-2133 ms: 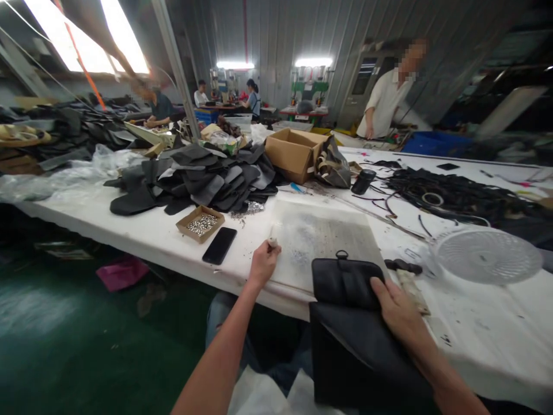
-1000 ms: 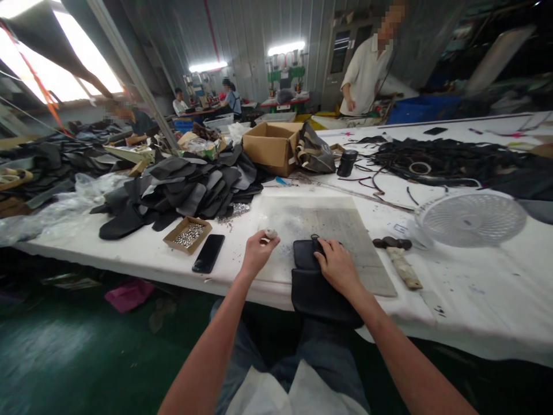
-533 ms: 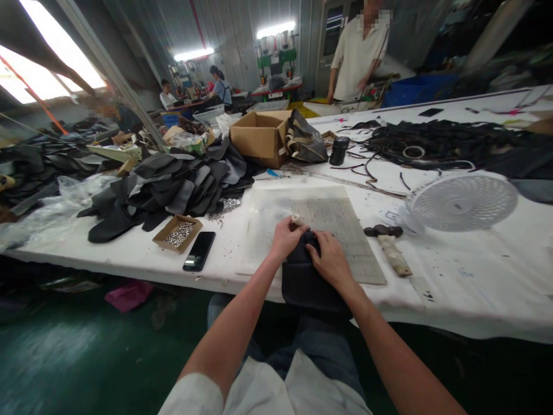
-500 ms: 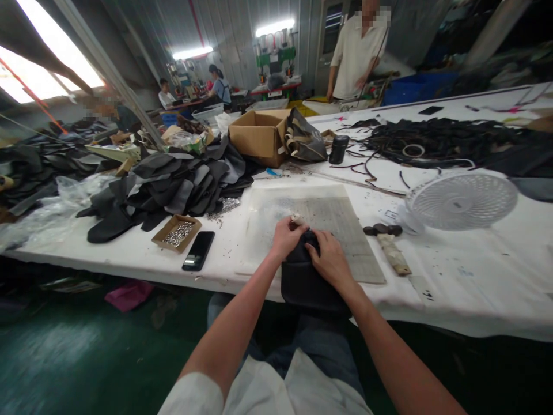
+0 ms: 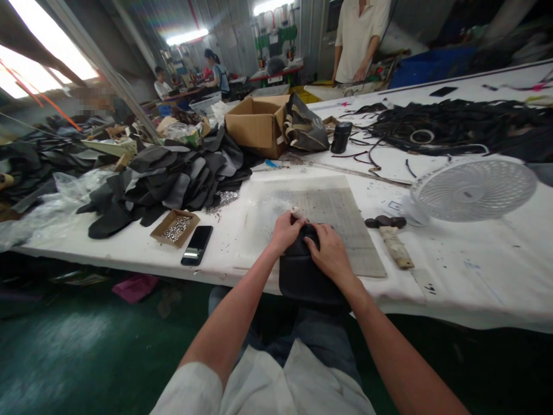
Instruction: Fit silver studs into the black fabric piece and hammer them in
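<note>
A black leather-like piece (image 5: 302, 282) lies over the table's front edge, its near end hanging toward my lap. My left hand (image 5: 285, 232) pinches its far left edge with thumb and forefinger. Something whitish, like a wrapping, shows at that forefinger's tip. My right hand (image 5: 330, 252) grips the same end from the right, thumb bent in toward a small dark bulge between the two hands. What lies under the fingertips is hidden. Beneath them is a flat, worn grey board (image 5: 354, 230).
Left of the board are a phone (image 5: 197, 245), a small cardboard tray (image 5: 162, 230) of shiny metal bits and a heap of black cut pieces (image 5: 173, 178). A white fan (image 5: 473, 190) and a cloth-wrapped bar (image 5: 395, 248) are at right. Behind stands a cardboard box (image 5: 250, 129); a person (image 5: 360, 43) stands across the table.
The view has shifted slightly. Both hands stay at the far end of the black piece, with only small finger movement.
</note>
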`<action>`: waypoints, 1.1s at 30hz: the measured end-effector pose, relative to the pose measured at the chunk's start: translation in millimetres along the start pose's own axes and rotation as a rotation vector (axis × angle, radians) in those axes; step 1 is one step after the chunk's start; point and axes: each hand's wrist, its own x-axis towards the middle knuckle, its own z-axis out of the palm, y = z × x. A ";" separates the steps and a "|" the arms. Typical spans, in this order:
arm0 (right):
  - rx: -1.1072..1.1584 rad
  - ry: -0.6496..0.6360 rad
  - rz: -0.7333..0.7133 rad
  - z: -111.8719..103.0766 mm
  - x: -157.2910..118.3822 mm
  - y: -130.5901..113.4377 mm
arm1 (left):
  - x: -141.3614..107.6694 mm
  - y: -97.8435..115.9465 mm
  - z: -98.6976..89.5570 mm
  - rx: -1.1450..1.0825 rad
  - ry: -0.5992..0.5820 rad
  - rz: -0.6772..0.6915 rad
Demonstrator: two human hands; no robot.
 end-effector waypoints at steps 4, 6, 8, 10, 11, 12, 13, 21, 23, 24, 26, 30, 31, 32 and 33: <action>0.004 -0.001 0.006 -0.1 0.0 -0.1 | -1.6 1.3 -3.3 -0.018 -0.027 0.004; 0.010 0.003 0.007 0.5 -0.2 0.5 | -1.8 1.6 -4.4 0.009 -0.029 0.004; 0.017 0.004 0.007 0.8 -0.3 1.1 | -1.1 1.0 -4.9 0.033 -0.030 0.011; 0.020 0.002 0.006 0.8 -0.3 1.3 | 0.0 -0.3 -4.9 0.047 -0.033 0.024; 0.019 0.002 0.005 0.6 -0.3 1.2 | 0.6 -1.0 -4.7 0.054 -0.034 0.030; 0.017 0.002 0.004 0.4 -0.3 0.9 | 1.1 -1.6 -4.4 0.060 -0.034 0.036; 0.014 0.003 0.004 0.1 -0.2 0.6 | 1.5 -2.0 -4.1 0.065 -0.034 0.042; -0.014 -0.003 -0.002 -0.2 0.3 -1.5 | 1.9 0.8 -0.3 0.090 -0.007 0.051; -0.019 -0.002 -0.007 0.3 0.3 -1.1 | 1.6 0.9 1.0 0.093 0.008 0.047; -0.020 0.000 -0.011 0.5 0.2 -0.8 | 1.2 0.7 1.8 0.093 0.014 0.046; -0.017 0.004 -0.017 1.0 0.1 -0.2 | 0.3 -0.1 3.1 0.086 0.028 0.048; -0.013 0.011 -0.019 1.8 0.0 0.6 | -2.0 -2.7 1.8 0.057 0.029 0.055; -0.015 0.011 -0.016 1.8 0.0 0.6 | -2.6 -3.5 0.4 0.039 0.019 0.055; -0.017 0.010 -0.013 1.8 0.0 0.5 | -3.3 -4.1 -1.2 0.016 0.005 0.053; -0.019 0.008 -0.011 1.6 0.0 0.4 | -3.9 -4.6 -2.8 -0.006 -0.007 0.050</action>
